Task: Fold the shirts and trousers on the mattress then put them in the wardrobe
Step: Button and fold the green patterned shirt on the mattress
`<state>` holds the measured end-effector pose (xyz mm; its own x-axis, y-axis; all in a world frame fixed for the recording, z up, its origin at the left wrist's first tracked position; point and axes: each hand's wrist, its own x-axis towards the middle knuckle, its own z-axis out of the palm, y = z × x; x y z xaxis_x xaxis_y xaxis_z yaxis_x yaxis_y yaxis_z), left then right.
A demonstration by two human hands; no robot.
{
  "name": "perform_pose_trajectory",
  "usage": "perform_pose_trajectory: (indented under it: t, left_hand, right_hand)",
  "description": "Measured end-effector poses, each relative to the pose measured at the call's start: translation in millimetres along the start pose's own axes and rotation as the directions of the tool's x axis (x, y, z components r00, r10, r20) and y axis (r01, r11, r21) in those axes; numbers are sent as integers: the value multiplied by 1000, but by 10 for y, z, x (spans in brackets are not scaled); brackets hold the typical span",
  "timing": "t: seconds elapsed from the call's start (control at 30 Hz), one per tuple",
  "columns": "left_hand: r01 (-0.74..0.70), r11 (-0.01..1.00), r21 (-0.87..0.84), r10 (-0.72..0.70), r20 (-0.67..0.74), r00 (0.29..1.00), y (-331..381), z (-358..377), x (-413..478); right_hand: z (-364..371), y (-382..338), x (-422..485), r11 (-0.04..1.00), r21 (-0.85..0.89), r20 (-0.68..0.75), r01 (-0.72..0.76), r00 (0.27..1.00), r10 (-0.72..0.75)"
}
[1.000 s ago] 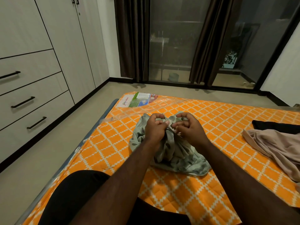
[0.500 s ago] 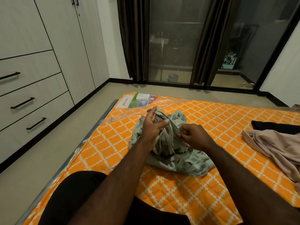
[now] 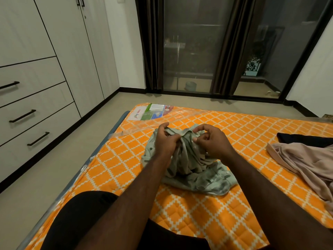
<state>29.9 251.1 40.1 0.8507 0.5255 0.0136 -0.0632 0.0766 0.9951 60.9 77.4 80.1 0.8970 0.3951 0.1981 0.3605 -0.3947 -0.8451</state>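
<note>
While the pale green shirt (image 3: 198, 175) lies crumpled in a heap near the middle of the orange mattress (image 3: 198, 219), both hands work at its raised far edge. The left hand (image 3: 164, 141) has its fingers curled round a bunch of the cloth, and the right hand (image 3: 210, 141), just beside it, pinches a fold between thumb and fingertips. The step in hand looks to be finding the collar or a seam, so that the shirt can be opened out before any folding. To do it well, each hand should take a shoulder point rather than a loose bunch. The hands can then lift the shirt clear, let the sleeves drop free and lay it flat on the bare patch of mattress nearer the person. A button shows at the near right of the heap, but whether the front is fastened cannot be told. A pink garment (image 3: 306, 163) and a black garment (image 3: 306, 138) lie well apart to the right, not yet folded. The wardrobe (image 3: 54, 69) stands across the floor on the left, its doors closed.
</note>
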Motion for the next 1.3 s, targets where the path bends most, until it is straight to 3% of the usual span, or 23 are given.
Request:
perform_pose_trajectory:
  t: [0.13,0.23,0.4,0.5,0.57,0.7,0.87,1.03,1.2,1.23,1.3]
  left_hand:
    - [-28,951,307,79,-155,985,-115,54,-47]
    - [-16,955,297,46,-94,995,-130,88,-63]
    - [-6,993,117,3,31,1000,-46,59,-69]
    - [105,980,-170,-97,57,994,15,25,-15]
    - [199,907,-371,-181,83,980,72,-16,33]
    - [284,800,-529,-198,214,957,129,-66,61]
    - [300,783,-544,-162,287,944,154,-79,42]
    - [295,797,-527,-129,329,935,135,-103,50]
    - [319,767,-556,-108,379,919,172,-125,50]
    - [322,766,-557,-109,381,918,181,-123,47]
    - [311,778,-546,-108,371,923,188,-115,42]
  right_hand:
    - [99,104,20,968,-251,4,17,1000,-17]
    - [156,157,-8,941,-329,56,83,996,-68]
    - [216,205,-34,898,-379,78,221,975,-207]
    - [245,222,-5,870,-439,119,225,974,-192]
    - [265,229,1,860,-465,142,209,977,-160]
    - [302,212,-6,900,-401,153,168,981,-115]
    - [321,173,-14,977,-197,169,79,984,-45]
    - [382,204,-42,991,-132,205,28,979,0]
    - [373,244,-63,978,182,245,-97,968,50]
    - [370,242,-68,976,203,230,-79,973,31]
    - [378,232,-65,998,56,161,23,986,-32]
